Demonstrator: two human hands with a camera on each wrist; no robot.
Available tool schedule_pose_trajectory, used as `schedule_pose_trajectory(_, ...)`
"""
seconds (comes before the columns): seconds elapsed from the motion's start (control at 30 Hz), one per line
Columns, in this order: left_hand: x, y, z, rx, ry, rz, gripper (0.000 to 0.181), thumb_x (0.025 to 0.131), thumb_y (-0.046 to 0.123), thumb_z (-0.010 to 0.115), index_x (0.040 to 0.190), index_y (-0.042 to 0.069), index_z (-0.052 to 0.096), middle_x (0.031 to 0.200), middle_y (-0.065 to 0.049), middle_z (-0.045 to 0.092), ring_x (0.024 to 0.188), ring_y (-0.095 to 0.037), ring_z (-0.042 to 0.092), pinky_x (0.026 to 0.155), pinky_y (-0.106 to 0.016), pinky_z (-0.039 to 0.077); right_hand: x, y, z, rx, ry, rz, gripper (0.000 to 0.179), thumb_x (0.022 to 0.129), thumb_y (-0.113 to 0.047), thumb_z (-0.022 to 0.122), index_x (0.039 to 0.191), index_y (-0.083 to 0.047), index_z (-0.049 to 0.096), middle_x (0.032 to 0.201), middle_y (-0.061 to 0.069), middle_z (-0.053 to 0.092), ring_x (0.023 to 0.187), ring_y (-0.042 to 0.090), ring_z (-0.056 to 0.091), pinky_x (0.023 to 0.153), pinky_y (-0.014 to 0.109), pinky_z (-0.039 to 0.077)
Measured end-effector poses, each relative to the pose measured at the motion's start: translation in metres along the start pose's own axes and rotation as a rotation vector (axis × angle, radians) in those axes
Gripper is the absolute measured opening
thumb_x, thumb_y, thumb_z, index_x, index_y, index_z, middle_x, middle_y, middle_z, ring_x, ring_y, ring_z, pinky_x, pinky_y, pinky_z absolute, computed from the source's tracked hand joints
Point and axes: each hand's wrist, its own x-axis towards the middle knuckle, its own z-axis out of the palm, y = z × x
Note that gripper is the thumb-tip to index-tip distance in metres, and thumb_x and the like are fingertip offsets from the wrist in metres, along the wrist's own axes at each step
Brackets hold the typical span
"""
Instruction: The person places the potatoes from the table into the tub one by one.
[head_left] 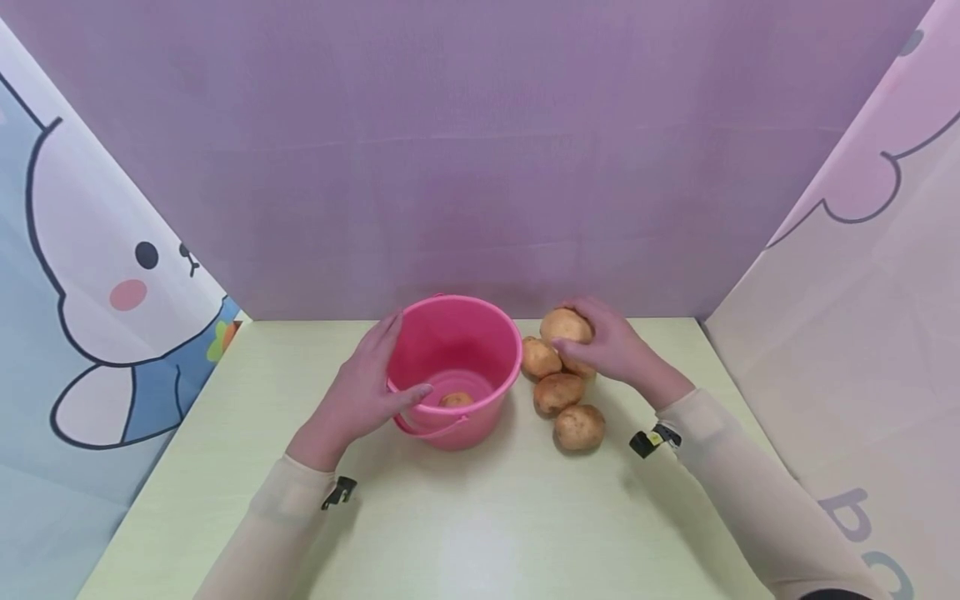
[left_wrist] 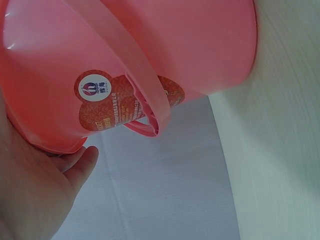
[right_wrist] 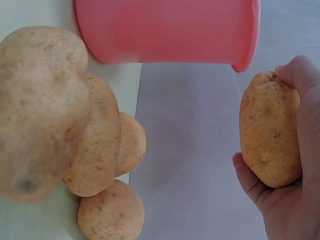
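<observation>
A pink bucket (head_left: 487,417) stands upright on the table, its handle lowered along the front. At its left side my left hand (head_left: 363,387) grips the rim, the thumb reaching over the front edge. One potato (head_left: 456,400) lies on the bucket's bottom. To the right, my right hand (head_left: 615,342) holds a potato (right_wrist: 270,130) between thumb and fingers, raised above the others in the right wrist view. Beneath and in front of it several potatoes sit in a cluster, among them a front one (head_left: 579,427) and a darker one (head_left: 558,393).
The pale table (head_left: 465,533) runs back to a purple cloth wall (head_left: 480,167). Printed cloth panels rise on both sides, the left one (head_left: 112,333) with a cartoon animal. A label (left_wrist: 100,100) shows on the bucket's outside in the left wrist view.
</observation>
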Motion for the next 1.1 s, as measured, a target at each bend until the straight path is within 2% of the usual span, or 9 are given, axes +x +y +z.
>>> schedule_pose_trajectory(0.3, 0.001, 0.001, 0.0, -0.014, -0.004, -0.006, 0.125, 0.089, 0.074, 0.079, 0.179, 0.015, 0.015, 0.182, -0.012, 0.022, 0.163, -0.042, 0.028, 0.101, -0.067, 0.06, 0.004, -0.005, -0.004, -0.031, -0.009, -0.036, 0.054, 0.098, -0.043, 0.084, 0.141, -0.017, 0.065, 0.133, 0.005, 0.067, 0.116, 0.027, 0.066, 0.098, 0.053, 0.058)
schedule_pose_trajectory(0.63, 0.002, -0.001, 0.001, -0.009, 0.007, 0.013, 0.124, 0.09, 0.074, 0.077, 0.179, 0.014, 0.016, 0.182, -0.013, 0.023, 0.163, -0.042, 0.029, 0.101, -0.067, 0.059, 0.008, -0.012, -0.003, -0.029, -0.005, -0.05, 0.054, 0.097, -0.048, 0.085, 0.138, -0.022, 0.064, 0.131, 0.0, 0.065, 0.114, 0.024, 0.065, 0.095, 0.051, 0.06)
schedule_pose_trajectory(1.1, 0.002, -0.001, 0.001, -0.014, -0.007, -0.008, 0.124, 0.09, 0.07, 0.081, 0.179, 0.015, 0.015, 0.182, -0.012, 0.023, 0.162, -0.043, 0.03, 0.099, -0.066, 0.061, 0.021, -0.028, 0.003, -0.022, -0.025, -0.088, 0.055, 0.097, -0.043, 0.086, 0.138, -0.015, 0.063, 0.13, 0.004, 0.065, 0.114, 0.025, 0.064, 0.095, 0.05, 0.059)
